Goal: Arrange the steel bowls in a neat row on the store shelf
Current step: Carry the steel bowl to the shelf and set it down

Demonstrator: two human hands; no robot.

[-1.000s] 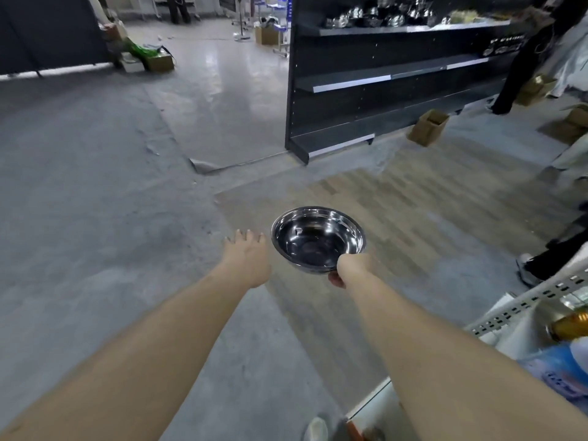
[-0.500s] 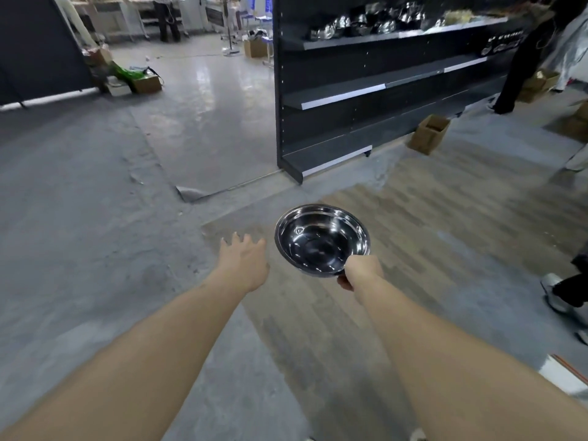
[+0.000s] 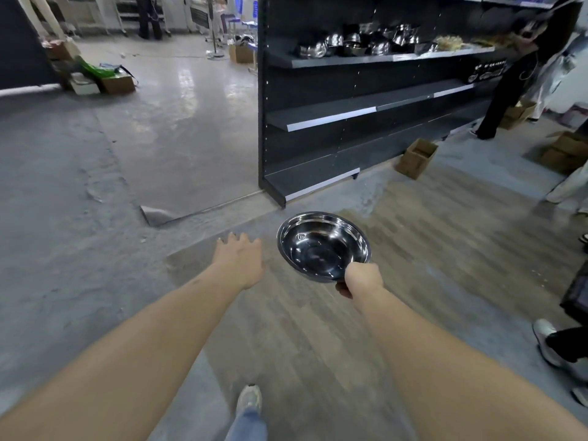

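Grey concrete gives way to wood-look flooring (image 3: 413,265) underfoot, and from my remote seat the steel bowl (image 3: 323,246) sits just below the middle of the view, held out over that flooring, well short of the store shelf (image 3: 334,119) at about one o'clock. I judge the bowl light and rigid, thin polished steel that will not flex but could slip in a dry grip and would ring or dent if dropped. Its rolled rim looks like the best place to take it, and that is where it is held now, at its near edge around five o'clock. My right hand (image 3: 361,278) pinches that rim, thumb side on top and fingertips curled underneath, so the bowl cantilevers forward, mouth up and tipped slightly toward me; a one-sided hold like this could let it swing. My left hand (image 3: 238,264) hovers at the bowl's nine o'clock, near it but apart, palm down, fingers spread loosely and holding nothing, well placed to steady the far rim if needed. Both forearms reach straight ahead. Farther out, at one o'clock, the upper shelf board carries a loose cluster of steel bowls (image 3: 356,44), not yet a tidy row as far as I can tell, while the lower boards look bare. A cardboard box (image 3: 416,157) sits on the floor by the shelf's foot.
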